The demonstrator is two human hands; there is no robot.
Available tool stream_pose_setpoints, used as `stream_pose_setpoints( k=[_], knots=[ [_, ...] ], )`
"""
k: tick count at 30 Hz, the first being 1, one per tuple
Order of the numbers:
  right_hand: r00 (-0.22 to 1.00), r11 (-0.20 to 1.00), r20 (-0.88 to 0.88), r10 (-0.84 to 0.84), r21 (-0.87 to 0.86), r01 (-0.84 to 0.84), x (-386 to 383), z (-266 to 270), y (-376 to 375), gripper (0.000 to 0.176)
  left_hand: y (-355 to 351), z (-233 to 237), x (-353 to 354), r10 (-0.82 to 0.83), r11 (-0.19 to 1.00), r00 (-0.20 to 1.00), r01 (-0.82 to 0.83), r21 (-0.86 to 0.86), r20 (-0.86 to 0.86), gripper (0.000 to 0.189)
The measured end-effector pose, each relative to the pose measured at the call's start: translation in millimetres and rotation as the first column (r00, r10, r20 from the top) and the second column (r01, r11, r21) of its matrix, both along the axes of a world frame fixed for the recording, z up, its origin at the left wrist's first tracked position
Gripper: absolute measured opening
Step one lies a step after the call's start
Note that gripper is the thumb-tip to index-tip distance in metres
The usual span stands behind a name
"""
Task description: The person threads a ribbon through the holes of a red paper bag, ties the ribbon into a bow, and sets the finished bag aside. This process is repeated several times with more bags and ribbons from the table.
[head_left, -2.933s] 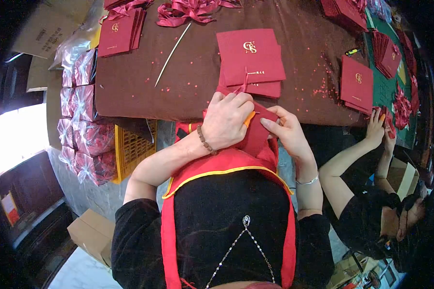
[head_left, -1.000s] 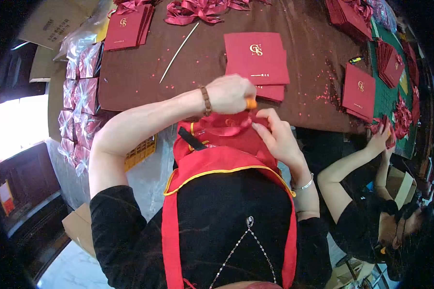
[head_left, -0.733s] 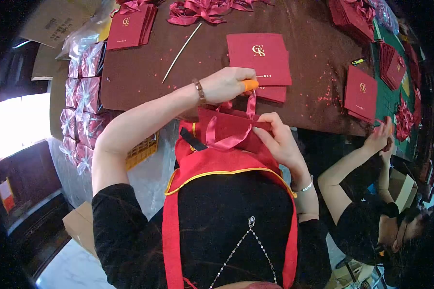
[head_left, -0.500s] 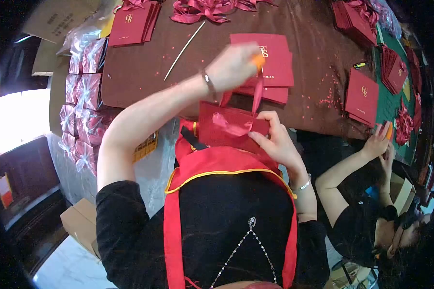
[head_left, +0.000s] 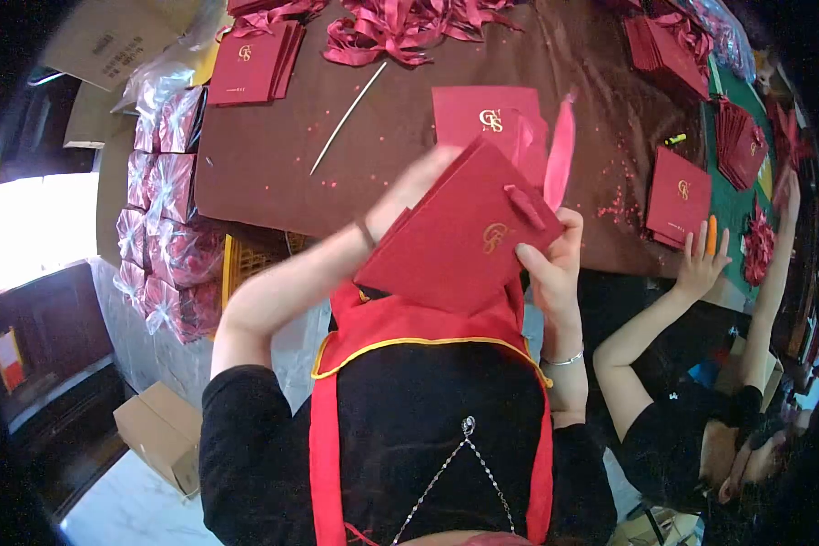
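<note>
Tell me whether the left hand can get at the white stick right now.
Probably yes: the white stick lies uncovered on the table, with nothing between it and the left hand. The bag partly hides that hand, so whether it's free is unclear.

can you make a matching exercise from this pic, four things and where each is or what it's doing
Column one
1. thin pale stick
2. plastic-wrapped packs
3. cardboard box
4. right hand

Column two
A. stacked to the left of the brown cloth
B. lying on the brown cloth
C. holding a red bag with gold lettering
D. down on the pale floor

Right pairs: 1-B, 2-A, 3-D, 4-C
</note>
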State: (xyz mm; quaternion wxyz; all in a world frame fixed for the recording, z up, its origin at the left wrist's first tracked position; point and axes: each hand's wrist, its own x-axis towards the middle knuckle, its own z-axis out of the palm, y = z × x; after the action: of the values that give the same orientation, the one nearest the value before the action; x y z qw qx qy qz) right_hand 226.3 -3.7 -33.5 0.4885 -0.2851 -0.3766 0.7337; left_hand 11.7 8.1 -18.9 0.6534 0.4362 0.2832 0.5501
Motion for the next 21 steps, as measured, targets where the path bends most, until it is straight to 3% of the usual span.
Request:
stream_pose_setpoints(
  k=[1,3,4,5,7,8,10,12,13,14,16,17,18,20,21],
  knots=[
    [1.0,1.0,-0.006,-0.014,0.006,0.014,-3,-2,1,0.05,-5,1,5,0.007,1.0,1.0,-0.007,0.004,-0.001,0.033],
    [0.997,0.997,0.065,-0.037,0.068,0.032,-12,-7,4,0.056,-11,-4,11,-0.101,0.987,0.955,0.13,-0.089,0.277,0.033],
    [0.995,0.991,0.088,-0.057,0.128,0.045,-15,-10,7,0.058,-12,-9,13,-0.144,0.971,0.899,0.209,-0.116,0.413,0.033],
    [0.933,0.957,0.304,-0.193,0.268,0.111,-14,-13,11,0.058,-12,-13,17,-0.177,0.948,0.822,0.29,-0.129,0.542,0.033],
    [0.862,0.92,0.383,-0.333,0.331,0.209,-17,-3,17,0.047,-9,-4,26,-0.211,0.884,0.614,0.452,-0.12,0.761,0.033],
    [0.759,0.906,0.501,-0.415,0.308,0.291,-7,-8,19,0.033,-6,11,35,0.078,0.802,0.981,0.044,-0.596,0.176,0.033],
    [0.781,0.829,0.283,-0.557,0.249,0.501,6,-12,28,0.014,2,1,24,0.14,0.814,0.98,-0.034,-0.58,0.139,0.032],
    [0.83,0.809,0.123,-0.544,0.341,0.479,20,-9,34,0.01,4,-18,15,0.155,0.858,0.987,-0.155,-0.49,-0.04,0.032],
    [0.829,0.807,0.185,-0.528,0.415,0.422,19,2,38,0.007,2,-22,15,0.174,0.86,0.979,-0.204,-0.467,-0.106,0.033],
    [0.76,0.785,0.373,-0.533,0.554,0.278,19,14,40,0.006,2,-24,15,0.193,0.863,0.966,-0.25,-0.439,-0.171,0.035],
    [0.531,0.728,0.617,-0.58,0.685,-0.001,11,28,43,0.007,-1,-22,12,0.158,0.867,0.965,-0.238,-0.438,-0.211,0.029],
    [0.391,0.586,0.606,-0.693,0.789,-0.186,4,33,50,0.009,-2,-19,9,0.123,0.88,0.959,-0.224,-0.419,-0.255,0.026],
    [0.373,0.586,0.641,-0.671,0.766,-0.264,3,30,51,0.01,-4,-20,12,0.136,0.873,0.966,-0.222,-0.433,-0.221,0.022],
    [0.375,0.606,0.745,-0.552,0.667,-0.433,2,19,54,0.011,-10,-13,13,0.079,0.909,0.934,-0.211,-0.359,-0.348,0.022],
    [0.33,0.674,0.841,-0.43,0.542,-0.503,1,14,52,0.011,-13,-19,11,-0.006,0.9,0.971,-0.098,-0.425,-0.237,0.024]
  ],
)
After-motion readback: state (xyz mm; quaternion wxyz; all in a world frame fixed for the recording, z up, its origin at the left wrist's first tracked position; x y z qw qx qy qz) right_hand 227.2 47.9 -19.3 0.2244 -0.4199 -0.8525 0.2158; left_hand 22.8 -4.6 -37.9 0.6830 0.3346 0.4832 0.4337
